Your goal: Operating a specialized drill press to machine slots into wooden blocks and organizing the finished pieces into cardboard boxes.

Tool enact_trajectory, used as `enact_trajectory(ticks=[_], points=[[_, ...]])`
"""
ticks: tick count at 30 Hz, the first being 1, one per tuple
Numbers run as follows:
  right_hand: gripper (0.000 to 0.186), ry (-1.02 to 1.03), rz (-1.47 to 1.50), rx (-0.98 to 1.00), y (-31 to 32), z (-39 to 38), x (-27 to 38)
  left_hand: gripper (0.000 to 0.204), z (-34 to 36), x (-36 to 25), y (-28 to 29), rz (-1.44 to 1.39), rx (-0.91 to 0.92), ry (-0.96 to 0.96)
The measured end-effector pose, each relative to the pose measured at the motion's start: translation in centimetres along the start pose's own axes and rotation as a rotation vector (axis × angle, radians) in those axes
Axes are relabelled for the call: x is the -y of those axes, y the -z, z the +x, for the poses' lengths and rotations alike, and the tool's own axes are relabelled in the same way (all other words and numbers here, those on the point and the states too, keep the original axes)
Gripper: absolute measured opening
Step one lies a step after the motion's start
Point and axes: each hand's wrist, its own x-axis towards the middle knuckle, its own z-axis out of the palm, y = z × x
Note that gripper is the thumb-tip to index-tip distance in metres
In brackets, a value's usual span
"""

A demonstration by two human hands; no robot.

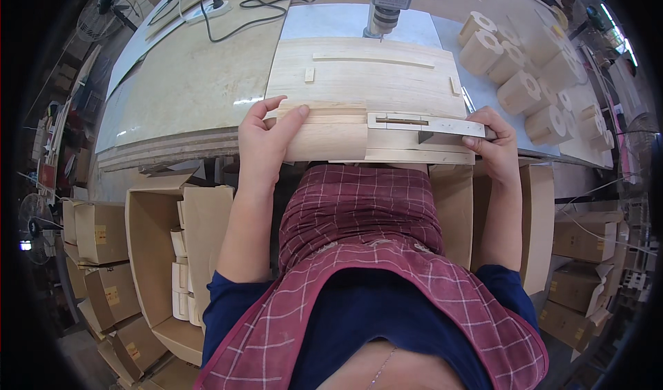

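"Where are your hands right now?"

"Both out in front of me at the table's (207, 79) near edge. My left hand (268, 133) is partly curled, thumb on top of a pale wooden block (328, 143) and fingers round its left end. My right hand (498, 141) is pinched, thumb and fingers closed on the right end of a white slotted strip (456, 125). The block lies between my hands, nearer the left, and the strip runs from its right end to my right fingers."

"And what's the surface like?"

"Just beyond my hands there's a wide pale board (366, 90) with a long thin slat (373, 61) and two small blocks (309, 76) on it. A drill (383, 21) hangs over its far edge. Left of my hands the tabletop is worn and smudged, with a black cable (242, 38) looping across it to a power strip (207, 12). Off to the right stand round wooden pieces (483, 50) with holes in their ends."

"What about the room?"

"Below my left hand is a tall cardboard box (152, 252) with wooden pieces (179, 279) inside. More cartons (103, 231) are piled farther left, and others (583, 238) low on my right. A fan (110, 7) stands well beyond my left hand, and strip lights (627, 43) shine far off past my right."
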Motion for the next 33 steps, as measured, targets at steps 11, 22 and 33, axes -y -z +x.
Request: enact_trajectory(ticks=[11,22,33], points=[[0.020,-0.077,0.131,0.025,-1.4,0.1,-0.3,0.040,-1.5,-0.2,-2.0,-0.134,0.099,0.076],[0.023,0.005,0.047,-0.097,-3.6,1.9,-2.4,0.090,0.1,1.7,-4.4,0.014,0.415,-0.173],[0.039,-0.031,-0.399,-0.206,-2.4,7.0,-6.6,0.092,5.7,6.3,-7.5,0.285,0.312,-0.261]])
